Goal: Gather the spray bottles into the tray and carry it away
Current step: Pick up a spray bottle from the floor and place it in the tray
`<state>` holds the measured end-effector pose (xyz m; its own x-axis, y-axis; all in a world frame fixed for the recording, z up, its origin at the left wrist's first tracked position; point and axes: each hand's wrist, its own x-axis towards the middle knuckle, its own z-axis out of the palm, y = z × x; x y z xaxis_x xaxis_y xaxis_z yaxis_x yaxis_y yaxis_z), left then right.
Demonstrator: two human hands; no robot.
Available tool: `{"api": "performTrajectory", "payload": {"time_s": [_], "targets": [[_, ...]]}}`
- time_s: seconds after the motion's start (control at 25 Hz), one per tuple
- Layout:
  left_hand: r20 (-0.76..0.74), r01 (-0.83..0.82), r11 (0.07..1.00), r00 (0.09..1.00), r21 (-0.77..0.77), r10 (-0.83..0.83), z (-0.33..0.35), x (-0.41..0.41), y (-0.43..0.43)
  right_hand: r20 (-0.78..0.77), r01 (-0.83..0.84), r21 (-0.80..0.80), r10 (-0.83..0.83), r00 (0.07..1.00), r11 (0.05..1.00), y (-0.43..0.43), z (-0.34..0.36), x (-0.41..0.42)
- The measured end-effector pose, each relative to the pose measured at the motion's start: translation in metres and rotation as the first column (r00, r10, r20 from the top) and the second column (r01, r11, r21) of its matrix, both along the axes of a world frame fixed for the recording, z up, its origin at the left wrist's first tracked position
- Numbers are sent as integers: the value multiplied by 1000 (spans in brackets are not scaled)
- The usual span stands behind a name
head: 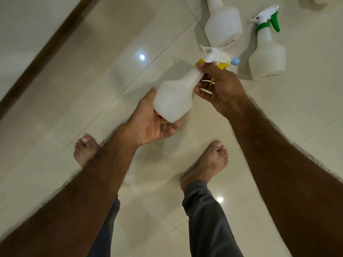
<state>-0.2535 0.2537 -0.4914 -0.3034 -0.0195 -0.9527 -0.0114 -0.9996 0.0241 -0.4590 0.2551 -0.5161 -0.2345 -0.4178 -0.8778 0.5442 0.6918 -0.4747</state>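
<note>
Gathering step: left hand (148, 125) cups the yellow bottle (176, 97), right hand (219, 86) fingers pinching its neck. Next, find the tray (unseen); two bottles (267, 58) remain on the floor (92, 71).

held bottle (173, 99): white, yellow trigger | 2nd bottle (267, 56): white, green trigger+collar | 3rd bottle (223, 26): plain white | floor (92, 71): glossy cream tiles | trousers (206, 216): grey
</note>
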Motion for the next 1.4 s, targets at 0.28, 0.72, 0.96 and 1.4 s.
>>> {"api": "performTrajectory", "payload": {"time_s": [0.28,0.72,0.96,1.4], "targets": [[50,-414,910,910,27,412,-8,-1,3,7,24,20,-24,1000,1000,8,-2,7],[98,-207,977,973,-53,211,-8,1,4,34,77,49,-79,996,996,14,-1,13],[-5,-275,938,960,-210,280,-10,12,6,-11,97,65,-96,995,993,14,-1,4],[161,-109,994,981,-21,111,-8,-1,-10,-19,89,101,-87,996,991,23,-10,17]]}}
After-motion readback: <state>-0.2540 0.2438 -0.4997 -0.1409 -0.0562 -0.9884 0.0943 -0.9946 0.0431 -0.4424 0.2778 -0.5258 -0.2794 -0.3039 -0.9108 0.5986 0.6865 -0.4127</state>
